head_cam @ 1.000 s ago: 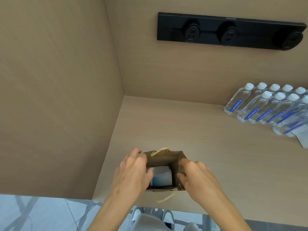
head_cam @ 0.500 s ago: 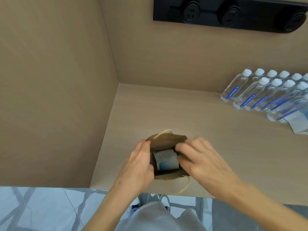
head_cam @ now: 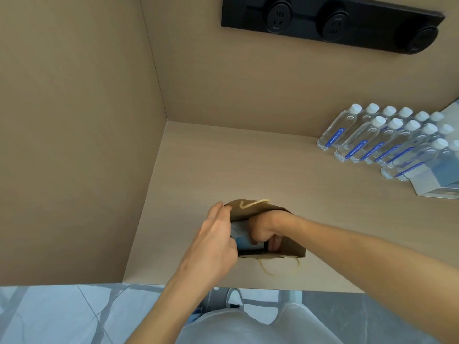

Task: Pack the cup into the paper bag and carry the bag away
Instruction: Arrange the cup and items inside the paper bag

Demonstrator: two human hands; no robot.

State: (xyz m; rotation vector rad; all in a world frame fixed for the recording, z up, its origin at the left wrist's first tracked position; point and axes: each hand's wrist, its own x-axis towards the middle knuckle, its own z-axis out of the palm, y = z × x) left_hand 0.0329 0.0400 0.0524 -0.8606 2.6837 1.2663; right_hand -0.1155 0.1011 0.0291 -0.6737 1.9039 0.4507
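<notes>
A small brown paper bag (head_cam: 289, 247) with cream string handles stands near the front edge of the wooden counter (head_cam: 223, 165). Inside its open mouth sits the cup (head_cam: 244, 242), white with a blue band, mostly hidden by my hands. My left hand (head_cam: 216, 239) grips the bag's left rim, fingers curled over the edge. My right hand (head_cam: 263, 228) reaches down into the bag from the right, its fingers folded around the cup's top; the fingertips are hidden inside.
Several clear water bottles (head_cam: 387, 142) with white caps stand in rows at the back right, beside a pale box (head_cam: 432, 182). A black socket strip (head_cam: 332, 21) is mounted on the back wall. A side wall closes off the left. Tiled floor lies below the counter edge.
My right hand has gone from the bag's right rim down into the bag onto the cup. The left hand has shifted along the left rim. The bag's back wall has folded forward.
</notes>
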